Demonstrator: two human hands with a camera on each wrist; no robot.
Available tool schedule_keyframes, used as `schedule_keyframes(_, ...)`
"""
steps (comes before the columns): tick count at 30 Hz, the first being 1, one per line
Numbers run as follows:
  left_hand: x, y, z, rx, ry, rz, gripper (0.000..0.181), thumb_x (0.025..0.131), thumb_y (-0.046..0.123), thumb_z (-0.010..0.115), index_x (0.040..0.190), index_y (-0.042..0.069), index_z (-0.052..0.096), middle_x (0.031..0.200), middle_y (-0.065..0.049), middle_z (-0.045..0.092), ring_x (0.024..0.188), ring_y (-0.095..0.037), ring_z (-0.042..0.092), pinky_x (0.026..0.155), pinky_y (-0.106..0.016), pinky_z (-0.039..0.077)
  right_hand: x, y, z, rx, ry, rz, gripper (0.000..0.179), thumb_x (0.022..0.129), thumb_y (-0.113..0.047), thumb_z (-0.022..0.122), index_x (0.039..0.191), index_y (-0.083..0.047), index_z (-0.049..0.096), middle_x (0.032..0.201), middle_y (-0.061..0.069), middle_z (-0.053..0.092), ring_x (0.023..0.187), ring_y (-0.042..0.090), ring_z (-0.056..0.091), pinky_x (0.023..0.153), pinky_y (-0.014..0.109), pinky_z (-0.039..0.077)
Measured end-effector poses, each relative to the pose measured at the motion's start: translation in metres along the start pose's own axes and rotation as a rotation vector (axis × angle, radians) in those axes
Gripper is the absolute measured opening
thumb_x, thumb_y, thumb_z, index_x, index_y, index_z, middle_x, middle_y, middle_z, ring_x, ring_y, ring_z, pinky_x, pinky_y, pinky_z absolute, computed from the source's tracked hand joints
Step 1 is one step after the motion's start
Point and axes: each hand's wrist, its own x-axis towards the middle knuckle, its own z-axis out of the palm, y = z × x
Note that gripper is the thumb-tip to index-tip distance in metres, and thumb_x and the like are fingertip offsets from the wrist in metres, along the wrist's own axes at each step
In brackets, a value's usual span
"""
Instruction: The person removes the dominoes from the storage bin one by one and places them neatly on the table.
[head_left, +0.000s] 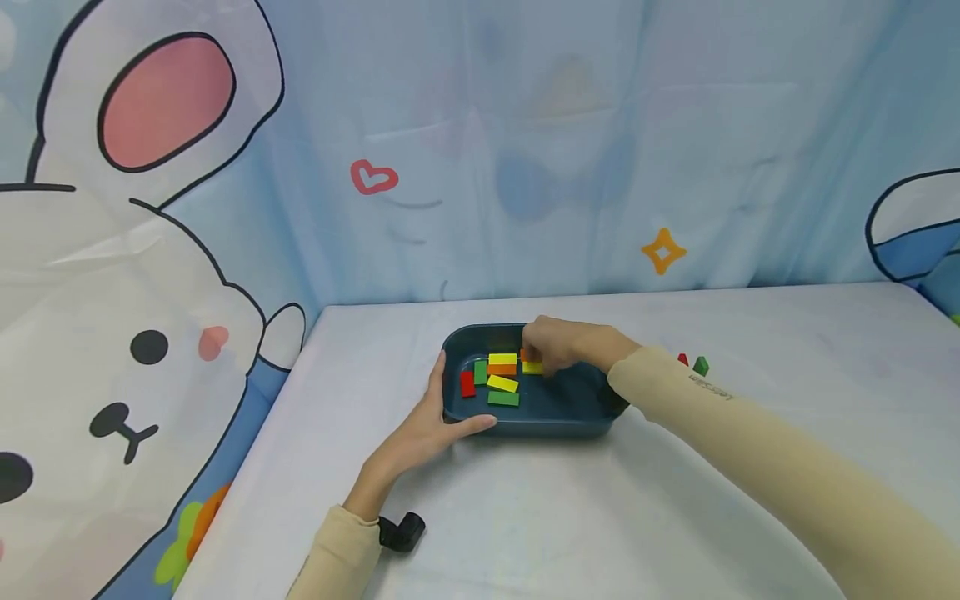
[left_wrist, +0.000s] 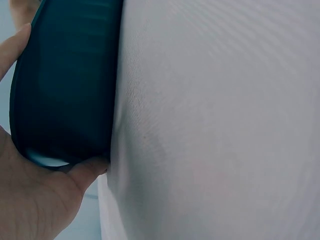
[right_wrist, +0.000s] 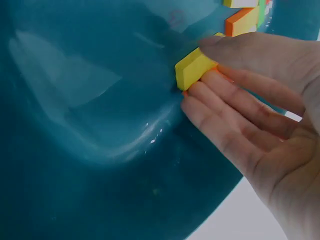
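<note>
Catching a pale blue curtain point(head_left: 570, 108) at the back, hanging in soft folds, bearing a red heart outline point(head_left: 392, 177) and, lower and further right, an orange four-pointed star point(head_left: 672, 252). Over left now, looming large, a white cartoon animal point(head_left: 97, 333), pink-cheeked and black-eyed. Peeking in far right, a white-and-blue printed shape point(head_left: 918, 217). Stretching out below, a white worktop point(head_left: 795, 358)!

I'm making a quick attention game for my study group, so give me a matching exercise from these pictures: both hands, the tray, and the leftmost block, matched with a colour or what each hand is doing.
Column one
1. Left hand
2. Right hand
3. Tray
4. Leftmost block in the head view

Column two
A. Dark blue-green
B. Reaching inside the tray
C. Red
D. Gripping the tray's left end

Right pairs: 1-D, 2-B, 3-A, 4-C
</note>
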Motion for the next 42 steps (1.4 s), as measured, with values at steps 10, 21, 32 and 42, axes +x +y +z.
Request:
schedule_keyframes(10,-0.002,0.000,-0.002,0.022,0.022,-0.003,0.127,0.085,0.063,0.080,0.169,0.024,-0.006,0.175,-0.012,0.010,0.158,-0.036,0.021,0.122,-0.065,0.024,0.005,-0.008,-0.001,-0.056,-0.028,-0.009,0.027,0.089,0.007,0.077,0.115,0.003,0.073,0.104,0.011,0.072,0.084,0.019,0.061,0.085,0.031,0.060)
schedule_keyframes(21,0.004,0.008,0.003,0.003,0.106,-0.025,0.126,0.083,0.056,0.085,0.169,0.020,0.000,0.173,-0.015,0.019,0.155,-0.036,0.028,0.121,-0.064,0.029,0.007,-0.011,-0.004,-0.095,-0.041,-0.013,0.013,0.088,0.004,0.080,0.098,-0.003,0.075,0.092,0.005,0.069,0.079,0.018,0.059,0.082,0.031,0.060)
schedule_keyframes(32,0.004,0.009,0.004,-0.021,0.079,-0.021,0.128,0.085,0.053,0.084,0.169,0.018,-0.005,0.175,-0.013,0.011,0.157,-0.036,0.021,0.123,-0.063,0.026,0.007,-0.013,0.003,-0.066,-0.048,-0.014,0.026,0.088,0.006,0.078,0.107,-0.008,0.068,0.104,0.008,0.064,0.085,0.021,0.056,0.081,0.029,0.058)
schedule_keyframes(42,0.005,0.005,0.008,-0.024,0.080,-0.028,0.127,0.085,0.054,0.084,0.169,0.019,-0.004,0.175,-0.012,0.012,0.157,-0.035,0.021,0.122,-0.064,0.026,0.012,-0.013,0.008,-0.105,-0.041,-0.030,0.014,0.091,-0.003,0.081,0.099,-0.005,0.071,0.090,0.004,0.061,0.081,0.018,0.058,0.085,0.030,0.060)
